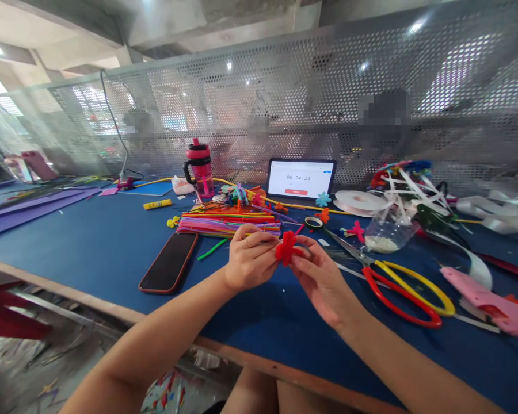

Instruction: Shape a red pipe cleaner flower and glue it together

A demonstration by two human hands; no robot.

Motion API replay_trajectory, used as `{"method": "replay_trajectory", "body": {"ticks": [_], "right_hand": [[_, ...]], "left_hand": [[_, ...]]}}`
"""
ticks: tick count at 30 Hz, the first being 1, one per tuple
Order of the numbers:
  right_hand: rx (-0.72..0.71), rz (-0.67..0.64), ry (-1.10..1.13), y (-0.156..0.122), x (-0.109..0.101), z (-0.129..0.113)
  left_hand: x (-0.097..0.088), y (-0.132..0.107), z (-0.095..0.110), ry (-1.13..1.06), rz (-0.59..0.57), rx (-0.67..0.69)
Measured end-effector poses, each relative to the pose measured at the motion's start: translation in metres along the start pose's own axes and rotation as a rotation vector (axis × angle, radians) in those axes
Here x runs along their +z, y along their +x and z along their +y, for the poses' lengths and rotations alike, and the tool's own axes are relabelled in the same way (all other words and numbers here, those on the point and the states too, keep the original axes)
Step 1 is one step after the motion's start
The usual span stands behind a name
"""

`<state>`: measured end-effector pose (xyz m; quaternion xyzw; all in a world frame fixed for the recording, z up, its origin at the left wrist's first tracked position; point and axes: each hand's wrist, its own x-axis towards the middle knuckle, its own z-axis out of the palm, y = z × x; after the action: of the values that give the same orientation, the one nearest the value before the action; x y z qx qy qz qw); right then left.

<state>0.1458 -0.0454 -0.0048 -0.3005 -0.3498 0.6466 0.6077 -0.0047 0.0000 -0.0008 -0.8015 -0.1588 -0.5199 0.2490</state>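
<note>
A small red pipe-cleaner flower (287, 248) is held up over the table between my two hands. My left hand (251, 260), a ring on one finger, is closed with its fingertips at the flower's left side. On the other side my right hand (322, 276) pinches it between thumb and fingers, which partly hide a red loop. Just behind my hands lies a bundle of coloured pipe cleaners (224, 223). A green pipe cleaner (212, 249) sits apart, left of my left hand. Scissors with red and yellow handles (403, 287) lie to the right.
A phone (169, 263) lies left of my hands. Behind stand a pink bottle (200, 168) and a tablet (301, 179) with a timer. Rightward are a ribbon spool (358, 202), a clear bag (388, 230) and a pink glue gun (487, 299). A perforated metal panel (224, 109) closes the back.
</note>
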Motion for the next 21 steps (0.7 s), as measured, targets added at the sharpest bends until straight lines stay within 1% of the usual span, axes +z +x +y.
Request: {"method": "replay_trajectory", "body": {"ticks": [4, 7, 12, 16, 21], "right_hand": [[0.001, 0.056, 0.021, 0.0018, -0.0019, -0.0003], [0.035, 0.091, 0.004, 0.0026, -0.0015, -0.0005], [0.093, 0.082, 0.014, 0.0019, 0.0001, 0.0000], [0.093, 0.102, 0.027, 0.0018, -0.0004, 0.0011], [0.085, 0.095, 0.019, 0.0015, 0.0009, 0.0026]], "left_hand": [[-0.0002, -0.0003, -0.0009, 0.016, -0.014, 0.000], [0.0000, -0.0005, -0.0014, 0.017, -0.007, -0.007], [0.0012, -0.0011, -0.0015, 0.007, -0.004, -0.010], [0.0021, -0.0011, -0.0004, 0.008, -0.010, 0.001], [0.0020, -0.0015, 0.0008, 0.022, -0.020, 0.018]]}}
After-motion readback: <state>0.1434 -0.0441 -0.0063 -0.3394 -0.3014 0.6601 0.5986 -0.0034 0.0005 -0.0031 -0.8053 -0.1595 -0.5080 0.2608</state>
